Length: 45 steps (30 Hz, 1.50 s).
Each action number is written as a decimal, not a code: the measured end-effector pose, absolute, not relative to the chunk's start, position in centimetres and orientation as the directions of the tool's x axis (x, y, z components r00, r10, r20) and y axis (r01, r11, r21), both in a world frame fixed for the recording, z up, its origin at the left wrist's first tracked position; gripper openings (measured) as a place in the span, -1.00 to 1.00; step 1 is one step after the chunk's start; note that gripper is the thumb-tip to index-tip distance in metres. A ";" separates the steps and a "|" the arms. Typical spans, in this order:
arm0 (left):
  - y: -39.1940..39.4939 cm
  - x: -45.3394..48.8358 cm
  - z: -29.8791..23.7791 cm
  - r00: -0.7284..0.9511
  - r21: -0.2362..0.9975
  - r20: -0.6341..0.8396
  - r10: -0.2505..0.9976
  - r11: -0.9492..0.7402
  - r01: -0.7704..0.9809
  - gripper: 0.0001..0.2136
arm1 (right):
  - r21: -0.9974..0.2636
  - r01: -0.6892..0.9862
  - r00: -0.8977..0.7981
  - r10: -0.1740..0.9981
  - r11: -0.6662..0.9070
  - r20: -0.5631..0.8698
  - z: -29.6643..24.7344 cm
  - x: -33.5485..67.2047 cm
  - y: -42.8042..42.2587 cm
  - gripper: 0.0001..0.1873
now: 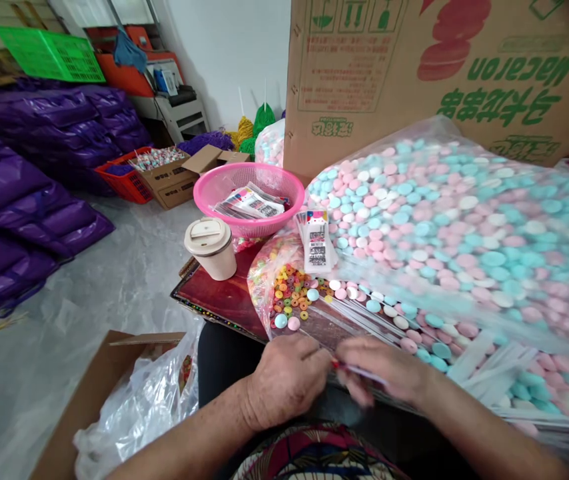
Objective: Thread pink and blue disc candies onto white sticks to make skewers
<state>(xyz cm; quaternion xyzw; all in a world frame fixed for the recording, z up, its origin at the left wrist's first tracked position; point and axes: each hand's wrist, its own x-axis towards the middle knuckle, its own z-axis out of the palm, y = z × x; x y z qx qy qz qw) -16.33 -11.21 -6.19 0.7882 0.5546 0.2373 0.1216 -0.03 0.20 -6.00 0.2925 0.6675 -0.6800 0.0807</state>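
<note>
My left hand (292, 373) is closed above my lap at the table's near edge; whatever its fingers grip is hidden. Close beside it, my right hand (384, 370), slightly blurred, pinches a thin pale strip with a red end (364, 373), seen edge-on. Just beyond the hands lie loose white sticks (359, 317), small ring-shaped candies (292, 290) in orange, yellow and green, and round pastel candies (434, 347). A stack of printed plastic sleeves (317, 243) leans on the candy bags. More white strips (489, 367) lie at the right.
A big clear bag of pastel candies (414, 207) fills the right side before a tall carton (354, 87). A pink basket (202, 190) holds printed sleeves. A lidded cup (217, 257) stands at the table's left corner. Below left is a plastic-lined box (89, 380); purple bags (9, 220) are piled beyond.
</note>
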 end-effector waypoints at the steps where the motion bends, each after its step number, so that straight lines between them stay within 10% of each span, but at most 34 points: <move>1: -11.4 -16.5 -6.7 0.098 0.574 0.230 0.968 -0.216 0.790 -0.77 | -0.852 0.507 -0.799 0.445 0.134 -0.405 -6.1 -1.1 1.5 -0.63; 5: -10.9 -16.5 -8.1 -0.463 0.956 -0.160 0.872 0.254 0.147 -0.78 | -0.407 0.657 -0.688 0.726 0.634 0.020 -7.7 -5.5 5.4 -0.75; 11: -9.6 -16.5 -7.8 -0.441 0.826 -0.502 0.744 0.260 -0.501 -0.74 | -0.294 0.699 -0.675 0.737 0.652 0.030 -9.0 -5.4 6.1 -0.77; 29: -10.2 -15.8 -7.4 -0.466 0.826 -0.454 0.759 0.163 -0.540 -0.77 | -0.408 0.725 -0.636 0.766 0.555 -0.089 -5.7 -2.9 6.2 -0.81; 34: -7.8 -13.2 -7.7 -0.345 0.805 -0.465 0.815 0.227 -0.548 -0.80 | -0.876 0.482 -0.605 0.738 0.039 -0.299 -4.8 2.0 2.1 -0.84; 37: -6.7 -11.6 -7.7 -0.306 0.833 -0.415 0.857 0.223 -0.506 -0.81 | -0.939 0.316 -0.643 0.696 -0.137 -0.319 -5.3 2.4 -0.1 -0.67; 45: -7.0 -10.5 -6.8 -0.294 0.887 -0.369 0.882 0.239 -0.395 -0.84 | -0.916 0.258 -0.708 0.706 0.306 0.037 -5.6 2.3 -1.2 -0.62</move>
